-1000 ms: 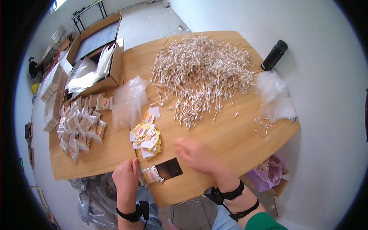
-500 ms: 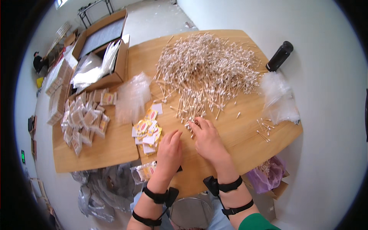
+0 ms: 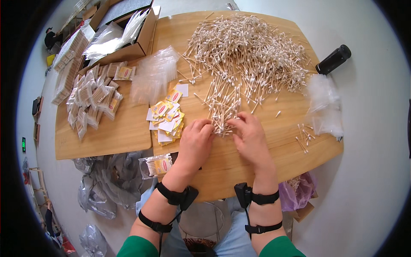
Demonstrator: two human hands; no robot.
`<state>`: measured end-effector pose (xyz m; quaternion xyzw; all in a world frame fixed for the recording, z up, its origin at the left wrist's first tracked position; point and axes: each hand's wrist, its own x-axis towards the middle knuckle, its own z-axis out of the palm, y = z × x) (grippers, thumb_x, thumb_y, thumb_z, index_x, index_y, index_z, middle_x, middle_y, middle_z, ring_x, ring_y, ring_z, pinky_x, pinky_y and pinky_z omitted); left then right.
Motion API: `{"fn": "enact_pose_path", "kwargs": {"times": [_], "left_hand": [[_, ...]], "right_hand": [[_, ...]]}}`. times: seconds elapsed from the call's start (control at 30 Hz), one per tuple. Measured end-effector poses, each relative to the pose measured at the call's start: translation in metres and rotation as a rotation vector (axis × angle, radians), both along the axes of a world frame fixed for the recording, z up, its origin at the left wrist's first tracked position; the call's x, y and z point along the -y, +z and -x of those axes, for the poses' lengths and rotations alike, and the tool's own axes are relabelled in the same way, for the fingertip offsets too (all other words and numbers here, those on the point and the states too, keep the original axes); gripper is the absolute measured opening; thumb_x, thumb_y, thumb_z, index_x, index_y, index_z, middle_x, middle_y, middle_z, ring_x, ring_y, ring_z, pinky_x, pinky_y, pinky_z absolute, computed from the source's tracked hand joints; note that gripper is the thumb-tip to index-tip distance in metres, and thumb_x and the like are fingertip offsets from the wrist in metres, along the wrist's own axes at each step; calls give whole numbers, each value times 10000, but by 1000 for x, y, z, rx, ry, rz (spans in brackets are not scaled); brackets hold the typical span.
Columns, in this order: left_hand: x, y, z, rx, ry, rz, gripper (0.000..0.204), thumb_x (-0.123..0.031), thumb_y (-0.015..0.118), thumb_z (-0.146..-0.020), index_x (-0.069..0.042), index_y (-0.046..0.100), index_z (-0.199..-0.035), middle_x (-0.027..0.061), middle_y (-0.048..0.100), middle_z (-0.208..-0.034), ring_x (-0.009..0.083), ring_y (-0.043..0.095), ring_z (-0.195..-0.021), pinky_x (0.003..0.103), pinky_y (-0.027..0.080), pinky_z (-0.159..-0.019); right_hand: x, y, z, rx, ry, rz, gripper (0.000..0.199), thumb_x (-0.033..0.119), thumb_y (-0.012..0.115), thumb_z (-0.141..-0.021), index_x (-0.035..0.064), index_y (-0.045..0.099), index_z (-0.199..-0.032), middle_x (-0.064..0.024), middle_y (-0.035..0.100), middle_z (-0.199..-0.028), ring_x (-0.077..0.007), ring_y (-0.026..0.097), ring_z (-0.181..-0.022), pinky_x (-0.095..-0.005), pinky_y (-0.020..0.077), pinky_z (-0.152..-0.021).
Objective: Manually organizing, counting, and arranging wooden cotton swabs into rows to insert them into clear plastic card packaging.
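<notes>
A large heap of cotton swabs [image 3: 248,51] covers the far part of the wooden table, and a looser bunch of cotton swabs [image 3: 223,107] trails from it toward me. At the near end of that bunch, my left hand [image 3: 196,143] has its curled fingers against the swabs from the left. Opposite it, my right hand [image 3: 251,141] closes thumb and fingertips on the same swabs from the right. The fingertips are partly hidden among the sticks. Left of my left hand lies a loose pile of yellow and white cards [image 3: 167,118].
A filled swab packet [image 3: 158,165] lies at the table's near edge. Clear plastic bags [image 3: 155,75], a pile of packed swabs [image 3: 92,98] and a cardboard box [image 3: 143,40] are on the left. On the right are a black bottle [image 3: 334,60], plastic bags [image 3: 324,105] and a few stray swabs [image 3: 305,137].
The view has shifted, so the table sits higher in it. My left hand has moved forward and right to the swabs. My right hand is now at the bunch's right side.
</notes>
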<state>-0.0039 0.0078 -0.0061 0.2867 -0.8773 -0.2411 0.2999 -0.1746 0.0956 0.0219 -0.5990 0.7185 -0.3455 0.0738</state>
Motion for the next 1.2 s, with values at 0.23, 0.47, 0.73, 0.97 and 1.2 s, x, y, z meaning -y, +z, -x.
{"fn": "enact_pose_path", "kwargs": {"times": [0.23,0.47,0.73,0.97,1.2], "left_hand": [[4,-2,0,12,125,64,178,-34,753,-756,-54,620,-872,91,649,-978,323,605,-941,417,496,-821],[5,5,-3,-34,165,108,139,-54,757,-764,-63,641,-840,82,647,-939,310,607,-906,411,499,-791],[-9,7,-12,70,-119,52,131,-95,750,-782,-69,635,-838,74,606,-847,294,606,-835,404,499,-740],[-10,6,-11,-18,25,-86,169,-100,766,-781,-59,641,-887,103,612,-875,317,608,-831,402,503,-741],[-16,10,-5,-3,-107,-18,148,-66,764,-760,-68,645,-848,89,615,-900,296,605,-854,387,497,-756]], "right_hand": [[-11,-15,25,-58,-345,-120,133,79,754,-794,59,640,-859,-113,605,-924,-338,591,-920,-451,489,-812],[-14,-16,30,-8,-462,-66,82,86,738,-827,55,685,-882,-113,612,-874,-316,607,-844,-429,497,-767],[-25,9,35,507,-313,38,87,38,714,-861,-2,712,-937,-72,650,-845,-151,617,-705,-283,498,-652],[-25,13,17,484,-21,-337,143,68,714,-853,-11,709,-972,-110,657,-878,-198,645,-766,-319,513,-701],[-35,-1,39,297,-281,-221,138,100,734,-817,20,656,-900,-123,643,-865,-273,649,-768,-368,512,-690]]}}
